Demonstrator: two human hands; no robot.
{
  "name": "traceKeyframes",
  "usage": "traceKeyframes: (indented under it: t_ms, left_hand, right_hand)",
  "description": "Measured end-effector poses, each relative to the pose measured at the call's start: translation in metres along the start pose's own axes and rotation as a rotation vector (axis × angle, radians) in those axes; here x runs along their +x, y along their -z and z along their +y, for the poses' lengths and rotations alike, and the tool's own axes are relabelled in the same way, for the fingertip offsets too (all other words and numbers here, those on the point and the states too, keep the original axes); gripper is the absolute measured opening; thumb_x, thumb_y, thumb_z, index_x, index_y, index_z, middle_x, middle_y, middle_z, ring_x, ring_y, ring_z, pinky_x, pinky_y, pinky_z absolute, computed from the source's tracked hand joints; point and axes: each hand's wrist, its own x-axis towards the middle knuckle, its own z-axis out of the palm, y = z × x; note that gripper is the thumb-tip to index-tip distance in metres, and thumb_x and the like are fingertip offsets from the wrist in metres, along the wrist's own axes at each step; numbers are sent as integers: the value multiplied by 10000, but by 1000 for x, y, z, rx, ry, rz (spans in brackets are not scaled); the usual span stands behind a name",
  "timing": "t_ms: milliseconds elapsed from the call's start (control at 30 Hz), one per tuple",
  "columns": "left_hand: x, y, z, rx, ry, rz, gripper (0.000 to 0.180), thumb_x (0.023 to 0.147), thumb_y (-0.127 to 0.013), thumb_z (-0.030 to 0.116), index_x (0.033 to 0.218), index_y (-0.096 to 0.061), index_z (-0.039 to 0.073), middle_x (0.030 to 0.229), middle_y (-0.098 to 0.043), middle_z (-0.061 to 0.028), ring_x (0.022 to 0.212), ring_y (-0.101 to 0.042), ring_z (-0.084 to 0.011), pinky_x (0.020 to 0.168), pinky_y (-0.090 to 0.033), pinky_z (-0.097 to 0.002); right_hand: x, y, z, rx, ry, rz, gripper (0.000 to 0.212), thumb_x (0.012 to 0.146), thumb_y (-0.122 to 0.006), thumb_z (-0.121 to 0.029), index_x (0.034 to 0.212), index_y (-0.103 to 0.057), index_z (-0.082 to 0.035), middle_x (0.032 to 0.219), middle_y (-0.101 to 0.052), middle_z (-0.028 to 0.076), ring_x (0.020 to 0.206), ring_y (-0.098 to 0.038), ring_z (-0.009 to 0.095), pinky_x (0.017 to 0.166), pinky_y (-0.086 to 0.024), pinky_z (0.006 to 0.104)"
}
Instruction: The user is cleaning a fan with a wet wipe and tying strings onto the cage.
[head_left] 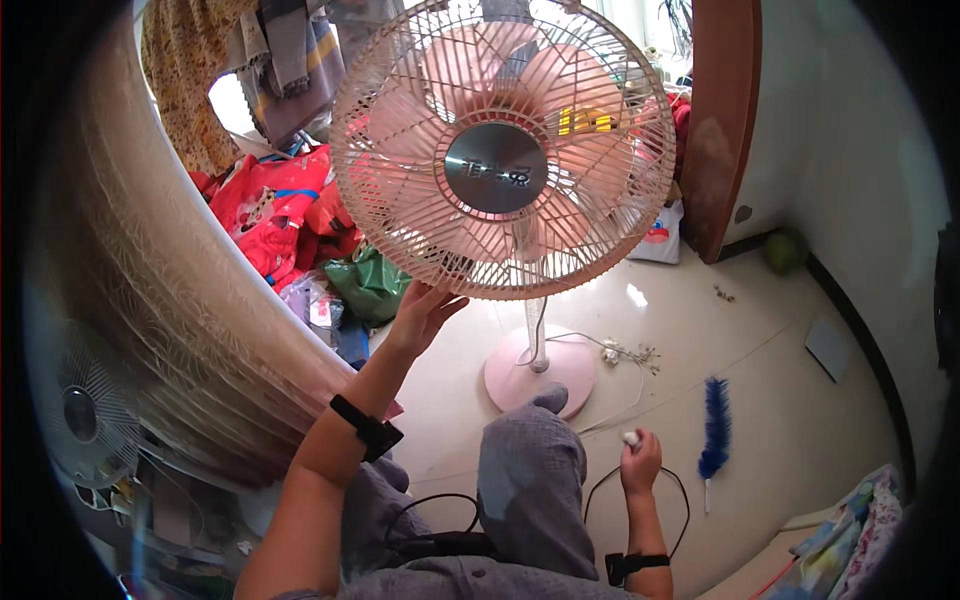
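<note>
A pink standing fan (496, 167) with a round wire guard and a dark centre cap rises in front of me. Its pole meets a round pink base (540, 372) on the floor. My left hand (425, 315) is at the lower left rim of the guard, its fingertips closed on the rim; the guard partly hides them. Low on the right, well apart from the fan, my right hand (641, 463) is closed around a small white object (631, 438). Its kind is too small to make out. A thin pale cord runs over the floor near the base.
A blue feather duster (715, 428) lies right of my right hand. A dried sprig (640, 354) is beside the fan base. Red clothes (285, 215) and a green bag (367, 283) are piled left. A pale curtain (210, 260) hangs there; a brown door edge (722, 130) stands right.
</note>
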Motion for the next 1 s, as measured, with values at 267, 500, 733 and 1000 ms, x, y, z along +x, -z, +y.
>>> traceKeyframes:
  t_ms: [267,500,733,1000]
  left_hand:
    - [1,-1,-1,13,-6,10,348,955,-560,177,1273,-440,102,1230,-554,-55,1109,-563,-198,939,-483,-376]
    - [2,-1,-2,37,-13,26,357,932,-602,154,1256,-456,122,1198,-576,-32,1085,-583,-176,915,-500,-358]
    - [6,1,-1,124,-27,42,398,907,-647,205,1254,-470,122,1187,-597,-23,1062,-594,-158,883,-499,-335]
    - [6,3,1,209,-41,-5,454,874,-685,228,1265,-484,114,1181,-599,-14,1025,-578,-138,854,-469,-303]
  right_hand:
    - [180,79,-185,69,547,389,266,690,-692,5,938,-607,-41,908,-606,113,842,-560,301,756,-459,398]
    - [261,109,-317,139,909,607,275,712,-692,-11,982,-667,-62,998,-647,88,931,-590,286,811,-478,369]
    - [275,100,-332,-152,835,449,243,718,-672,-38,956,-686,-89,933,-623,71,896,-595,281,793,-496,378]
    - [282,94,-332,-272,746,422,225,721,-671,-56,945,-680,-74,903,-575,84,901,-574,282,771,-492,399]
